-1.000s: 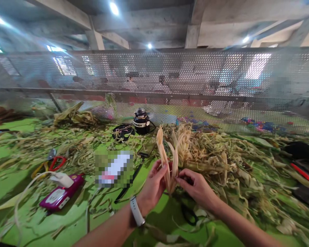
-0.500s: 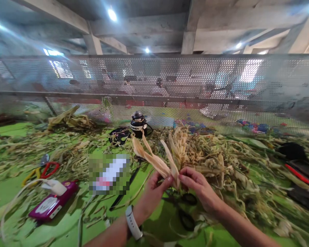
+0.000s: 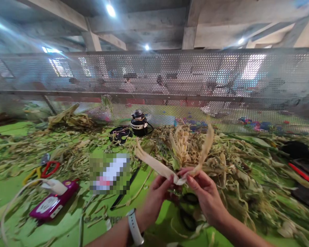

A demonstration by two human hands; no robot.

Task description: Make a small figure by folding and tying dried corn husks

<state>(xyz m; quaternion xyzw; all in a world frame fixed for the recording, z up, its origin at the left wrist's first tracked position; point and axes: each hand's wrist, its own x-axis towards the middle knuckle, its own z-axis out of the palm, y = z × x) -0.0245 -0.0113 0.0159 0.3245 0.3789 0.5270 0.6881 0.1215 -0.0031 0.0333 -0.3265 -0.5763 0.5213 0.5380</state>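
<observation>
Head view: a strip of dried husk [image 3: 157, 165] is held up over the green tabletop [image 3: 167, 216], short of the heap of dried husk [image 3: 229, 168] and above the black-handled scissors [image 3: 183, 207]. The step in hand is judged to be the spreading and folding of the husk, its two tails being angled apart, up to left and right. For the next move, an even pull and a firm hold at the crumpled middle seem called for, since dry fibre may split. By the left hand [image 3: 161, 192], the strip is pinched narrowly between thumb and fingers; by the right hand [image 3: 206, 192], the other tail is gripped just beside it, thumb uppermost. Whether one piece or two is held cannot be told.
</observation>
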